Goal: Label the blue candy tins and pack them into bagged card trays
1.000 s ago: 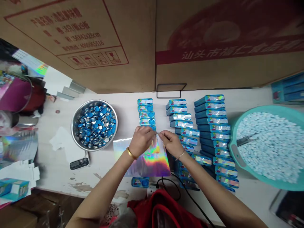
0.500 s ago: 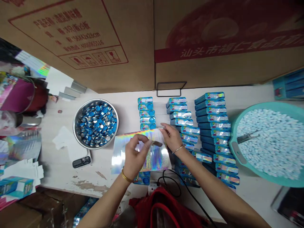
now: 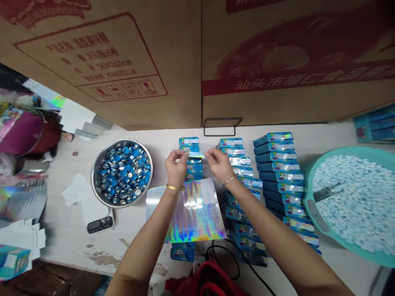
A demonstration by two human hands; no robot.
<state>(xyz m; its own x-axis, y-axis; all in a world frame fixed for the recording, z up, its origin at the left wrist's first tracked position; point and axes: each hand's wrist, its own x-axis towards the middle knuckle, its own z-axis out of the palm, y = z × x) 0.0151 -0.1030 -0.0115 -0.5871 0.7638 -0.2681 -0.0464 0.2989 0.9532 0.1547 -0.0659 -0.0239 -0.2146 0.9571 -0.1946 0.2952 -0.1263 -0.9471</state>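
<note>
Between the hands: one short, shiny strip (image 3: 196,155), held out flat by its two ends above a row of blue tins (image 3: 194,168). Left hand (image 3: 176,167): thumb and fingers pinched on the strip's left end; gold bangle at the wrist. Right hand (image 3: 219,164): pinched on the right end; thin bangle at the wrist.

Below the hands, over part of the same row: one iridescent sheet (image 3: 194,216).

To the left of the hands: one round metal bowl (image 3: 93,177), well filled with small blue and silver caps (image 3: 123,172), heaped loosely. Nearer the person, just beside it: one device with a dark display (image 3: 100,224).

Right of the hands: two columns of blue tins on edge, the inner (image 3: 241,161) uneven, the outer (image 3: 280,176) closely packed; shiny strips on many upper edges; contents hidden.

Farther right: one turquoise basin (image 3: 331,238), full of small pale pellets (image 3: 358,205), metal tongs (image 3: 327,192) lying on top.

Beyond the hands, at the back of the table (image 3: 163,137): two large printed cartons, left (image 3: 108,61) and right (image 3: 286,41), contents unseen.
</note>
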